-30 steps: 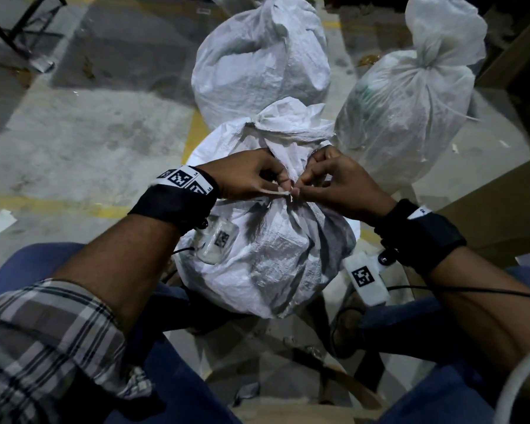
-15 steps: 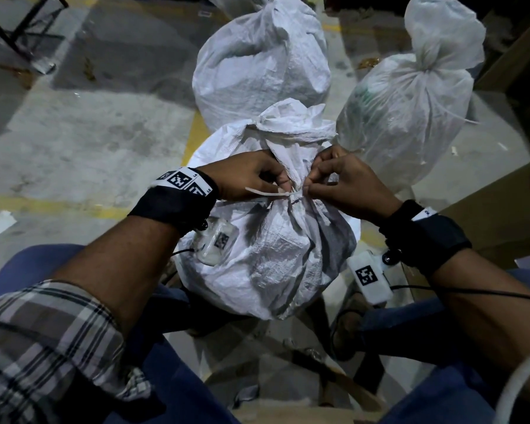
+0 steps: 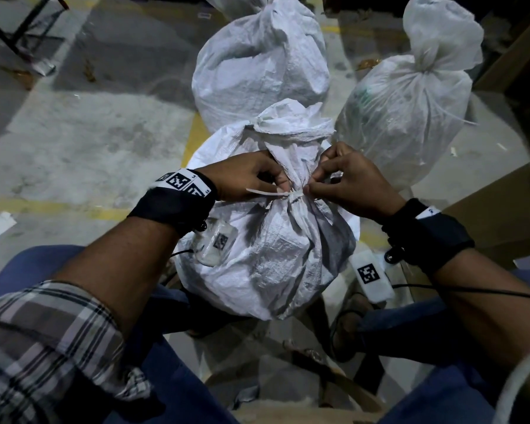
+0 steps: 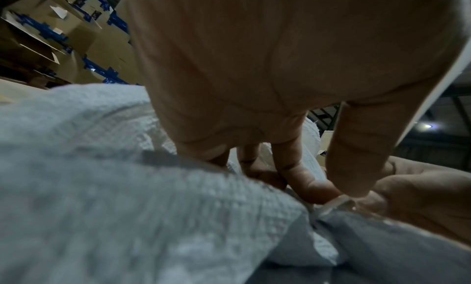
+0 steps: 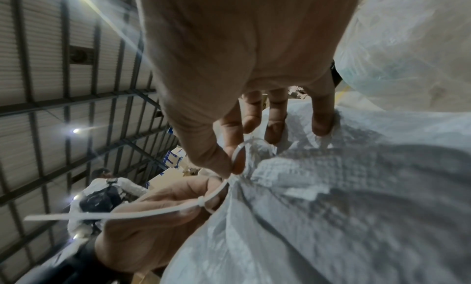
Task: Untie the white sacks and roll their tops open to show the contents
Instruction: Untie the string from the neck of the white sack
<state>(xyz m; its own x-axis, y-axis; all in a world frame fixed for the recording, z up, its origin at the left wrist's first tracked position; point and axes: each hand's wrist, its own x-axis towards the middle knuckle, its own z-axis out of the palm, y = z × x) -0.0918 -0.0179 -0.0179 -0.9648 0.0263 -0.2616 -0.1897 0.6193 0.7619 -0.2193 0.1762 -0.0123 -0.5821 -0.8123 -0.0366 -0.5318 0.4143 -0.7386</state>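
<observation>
The nearest sack (image 3: 266, 255) stands between the person's knees, in front of two tied sacks, and at its neck the left hand (image 3: 245, 179) pinches the cable tie (image 3: 276, 194) while the right hand (image 3: 346, 182) pinches its loop, so loosening comes first, then rolling.

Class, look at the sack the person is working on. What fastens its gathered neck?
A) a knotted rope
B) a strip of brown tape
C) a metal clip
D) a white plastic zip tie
D: a white zip tie circles the neck of the near sack, its free tail sticking out sideways past the left hand, while the right hand pinches its loop.
</observation>
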